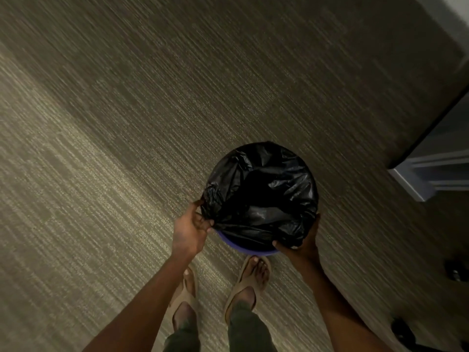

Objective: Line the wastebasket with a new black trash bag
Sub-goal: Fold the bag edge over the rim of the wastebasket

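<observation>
Wastebasket (250,248): round, blue rim showing at the near edge, standing on the floor (127,123) just ahead of two sandalled feet. Trash bag (261,194): black, glossy, crinkled plastic, draped over the mouth. Left hand (189,231): fingers pinching the bag's edge. Right hand (303,241): fingers gripping the opposite fold. Floor: ribbed grey-tan carpet; pale furniture base (416,181) at right.

striped carpet (127,148), tan sandals (250,283), white furniture corner (416,184)
</observation>
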A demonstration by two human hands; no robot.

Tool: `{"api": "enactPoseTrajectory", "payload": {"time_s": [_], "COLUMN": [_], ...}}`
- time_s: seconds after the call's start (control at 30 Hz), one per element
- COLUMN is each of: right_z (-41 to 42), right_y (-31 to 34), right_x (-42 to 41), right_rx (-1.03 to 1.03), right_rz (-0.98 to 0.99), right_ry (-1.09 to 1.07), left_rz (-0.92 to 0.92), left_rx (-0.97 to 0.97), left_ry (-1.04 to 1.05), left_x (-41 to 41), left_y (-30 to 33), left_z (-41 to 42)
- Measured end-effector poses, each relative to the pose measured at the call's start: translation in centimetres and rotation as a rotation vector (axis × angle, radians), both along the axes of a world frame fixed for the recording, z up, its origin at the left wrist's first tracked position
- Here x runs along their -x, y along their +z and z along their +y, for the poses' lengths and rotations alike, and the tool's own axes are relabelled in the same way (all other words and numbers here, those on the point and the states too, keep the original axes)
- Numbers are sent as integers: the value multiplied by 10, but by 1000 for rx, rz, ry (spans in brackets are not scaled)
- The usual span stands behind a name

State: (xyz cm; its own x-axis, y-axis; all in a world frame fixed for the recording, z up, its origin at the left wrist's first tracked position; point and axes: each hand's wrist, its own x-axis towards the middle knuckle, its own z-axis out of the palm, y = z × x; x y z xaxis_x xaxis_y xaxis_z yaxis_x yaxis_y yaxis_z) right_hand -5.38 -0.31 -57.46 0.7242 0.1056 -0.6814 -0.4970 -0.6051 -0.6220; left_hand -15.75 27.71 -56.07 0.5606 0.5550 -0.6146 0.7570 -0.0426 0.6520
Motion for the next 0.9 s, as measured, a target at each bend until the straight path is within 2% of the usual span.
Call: {"api": "enactPoseTrajectory", "payload": {"time_s": [0.1,0.23,0.4,0.53,0.6,0.7,0.8,0.9], "right_z": [-5,-1,-4,5,7,-2,-14,-21], "right_y": [-3,5,0,0,0,5,9,6], "right_x": [-3,-8,-4,4,5,4,12,21], "right_rx": [-135,-213,-371,-322,-327,-349,-248,-219], "right_rz": [60,157,296,249,247,293,344,355], "right_ry": [-58,-147,-655,-835,-835,-715,-529,-462], "left_rz": [3,1,55,62,63,79,98,128], "left_rx": [107,202,225,295,321,338,339,320], "left_ry": [7,36,246,333,304,294,264,236], "left_x": [4,6,5,9,10,18,25,28], "left_y": [-7,-14,-16,-23,-25,-33,-40,-45], "left_z": [8,10,-3,-11,-12,-9,-4,-3]}}
